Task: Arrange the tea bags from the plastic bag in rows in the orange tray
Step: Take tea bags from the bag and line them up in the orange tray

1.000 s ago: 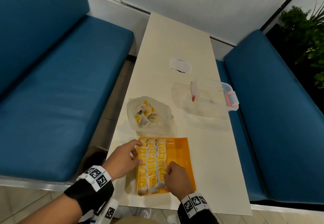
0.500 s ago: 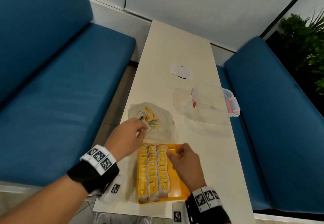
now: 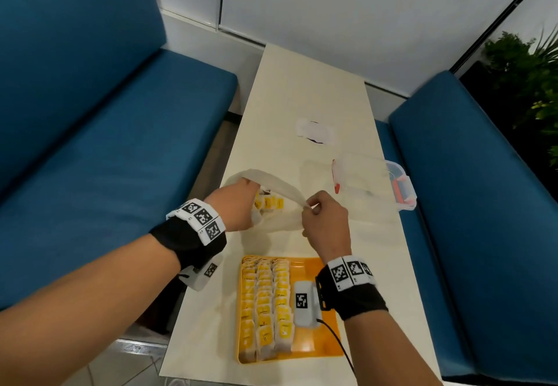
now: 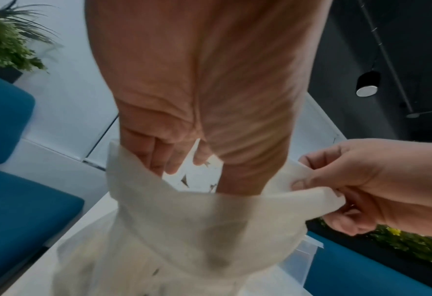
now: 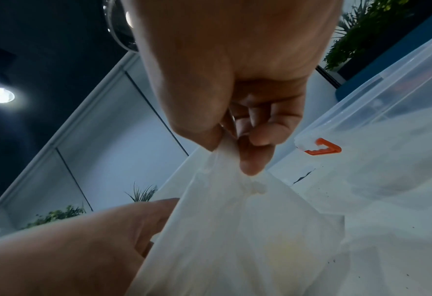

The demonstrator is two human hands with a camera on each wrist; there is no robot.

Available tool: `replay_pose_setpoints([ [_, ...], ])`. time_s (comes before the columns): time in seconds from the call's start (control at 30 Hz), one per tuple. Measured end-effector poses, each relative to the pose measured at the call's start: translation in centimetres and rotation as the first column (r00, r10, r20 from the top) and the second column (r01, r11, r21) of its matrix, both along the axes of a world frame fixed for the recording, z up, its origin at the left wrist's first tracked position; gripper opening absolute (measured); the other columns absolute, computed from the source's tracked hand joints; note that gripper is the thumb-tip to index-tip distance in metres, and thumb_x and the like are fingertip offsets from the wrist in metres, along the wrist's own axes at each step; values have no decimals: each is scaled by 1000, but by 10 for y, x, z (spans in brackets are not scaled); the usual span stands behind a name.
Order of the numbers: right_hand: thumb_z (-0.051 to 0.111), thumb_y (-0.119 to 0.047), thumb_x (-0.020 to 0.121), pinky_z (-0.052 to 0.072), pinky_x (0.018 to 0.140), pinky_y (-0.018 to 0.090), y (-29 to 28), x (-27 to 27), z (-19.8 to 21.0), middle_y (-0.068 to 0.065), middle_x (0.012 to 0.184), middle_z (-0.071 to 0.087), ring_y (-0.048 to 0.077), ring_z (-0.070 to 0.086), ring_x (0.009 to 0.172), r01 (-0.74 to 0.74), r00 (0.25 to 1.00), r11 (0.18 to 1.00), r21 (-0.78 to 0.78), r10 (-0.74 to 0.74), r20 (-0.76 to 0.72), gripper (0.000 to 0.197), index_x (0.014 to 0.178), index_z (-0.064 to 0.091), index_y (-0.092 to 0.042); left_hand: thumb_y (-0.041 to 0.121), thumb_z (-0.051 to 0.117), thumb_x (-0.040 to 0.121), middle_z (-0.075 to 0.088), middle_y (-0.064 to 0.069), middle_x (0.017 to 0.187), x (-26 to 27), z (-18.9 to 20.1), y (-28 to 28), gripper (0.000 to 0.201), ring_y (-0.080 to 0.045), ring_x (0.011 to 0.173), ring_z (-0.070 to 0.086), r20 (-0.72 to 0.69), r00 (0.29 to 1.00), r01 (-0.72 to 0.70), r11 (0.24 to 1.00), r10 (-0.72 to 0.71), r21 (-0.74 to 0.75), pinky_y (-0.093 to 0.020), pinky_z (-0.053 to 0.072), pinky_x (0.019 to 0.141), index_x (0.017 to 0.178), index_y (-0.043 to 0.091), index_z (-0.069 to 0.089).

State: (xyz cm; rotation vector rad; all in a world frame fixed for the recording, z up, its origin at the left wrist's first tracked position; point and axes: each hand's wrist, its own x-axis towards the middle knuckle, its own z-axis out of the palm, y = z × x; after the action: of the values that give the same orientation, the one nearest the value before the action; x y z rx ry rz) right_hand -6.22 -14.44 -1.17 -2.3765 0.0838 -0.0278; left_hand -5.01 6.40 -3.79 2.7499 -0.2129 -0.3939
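Observation:
The translucent plastic bag (image 3: 283, 219) stands on the white table (image 3: 302, 89) beyond the orange tray (image 3: 314, 346). My right hand (image 3: 311, 205) pinches the bag's right rim between thumb and fingers and holds it up, as the right wrist view shows (image 5: 235, 152). My left hand (image 3: 253, 192) reaches into the bag's mouth. In the left wrist view its fingers (image 4: 159, 160) are straight, the thumb is apart, and nothing shows between them. Yellow-and-white tea bags (image 3: 270, 202) lie inside the bag. Three rows of tea bags (image 3: 265, 304) fill the tray's left part; its right strip is bare.
A clear plastic box with red latches (image 3: 371, 180) stands right of the bag, close to my right hand. A white paper scrap (image 3: 315, 131) lies farther back. Blue benches (image 3: 105, 159) flank the narrow table. A plant (image 3: 531, 68) stands at the far right.
Both hands left the tray and moved forward to the bag. The left hand went into its mouth; the right hand took the rim and lifted it.

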Motion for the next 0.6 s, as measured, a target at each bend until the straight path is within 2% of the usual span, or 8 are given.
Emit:
replay_pose_setpoints([
  [0.1, 57, -13, 90, 59, 57, 47, 3, 0, -7, 4, 66, 64, 25, 66, 58, -46, 999, 999, -12, 46, -17, 8, 88, 60, -19, 27, 73, 87, 42, -10, 145, 3, -3, -7, 75, -29, 112, 62, -61, 998, 28, 996, -23, 80, -34, 50, 75, 148, 14, 33],
  [0.23, 55, -11, 92, 58, 58, 46, 6, 1, -16, 1, 65, 65, 22, 65, 58, -112, 992, 991, -68, 107, -66, 11, 88, 59, -20, 21, 74, 88, 55, -4, 143, 12, -12, -22, 71, -24, 124, 59, -123, 984, 142, 984, -129, 109, -29, 46, 89, 151, 22, 41],
  [0.33, 56, -12, 93, 59, 58, 46, 6, 7, -20, -2, 65, 63, 21, 65, 61, -144, 987, 987, -72, 137, -89, 13, 86, 59, -22, 19, 77, 86, 56, -2, 145, 25, -8, -37, 84, -25, 130, 55, -159, 966, 229, 957, -202, 176, -28, 43, 91, 157, 27, 34],
  [0.4, 56, -13, 93, 59, 60, 46, 5, 9, -23, -2, 66, 64, 21, 65, 62, -166, 982, 983, -77, 158, -100, 14, 84, 58, -23, 20, 79, 84, 56, -3, 145, 37, -14, -40, 84, -28, 130, 54, -239, 944, 274, 942, -225, 195, -31, 44, 92, 155, 25, 35],
  [0.5, 55, -16, 93, 59, 62, 47, 4, 11, -25, 2, 73, 66, 23, 66, 65, -187, 977, 979, -76, 177, -115, 14, 82, 57, -25, 31, 76, 75, 61, -1, 136, 54, -37, -36, 83, -29, 115, 61, -261, 934, 304, 928, -245, 215, -36, 51, 91, 148, 41, 38],
  [0.53, 55, -17, 93, 59, 62, 48, 4, 11, -27, 2, 75, 66, 24, 66, 66, -191, 976, 978, -78, 181, -120, 15, 81, 56, -26, 32, 71, 74, 63, 0, 131, 59, -50, -32, 77, -29, 109, 63, -246, 936, 304, 929, -251, 211, -36, 52, 86, 144, 42, 40],
  [0.6, 54, -18, 93, 59, 63, 48, 4, 12, -28, 3, 78, 66, 25, 67, 67, -202, 974, 976, -85, 191, -125, 15, 80, 55, -26, 30, 62, 80, 65, -1, 124, 57, -47, -29, 67, -29, 101, 64, -212, 950, 276, 932, -229, 234, -33, 52, 80, 143, 40, 42],
])
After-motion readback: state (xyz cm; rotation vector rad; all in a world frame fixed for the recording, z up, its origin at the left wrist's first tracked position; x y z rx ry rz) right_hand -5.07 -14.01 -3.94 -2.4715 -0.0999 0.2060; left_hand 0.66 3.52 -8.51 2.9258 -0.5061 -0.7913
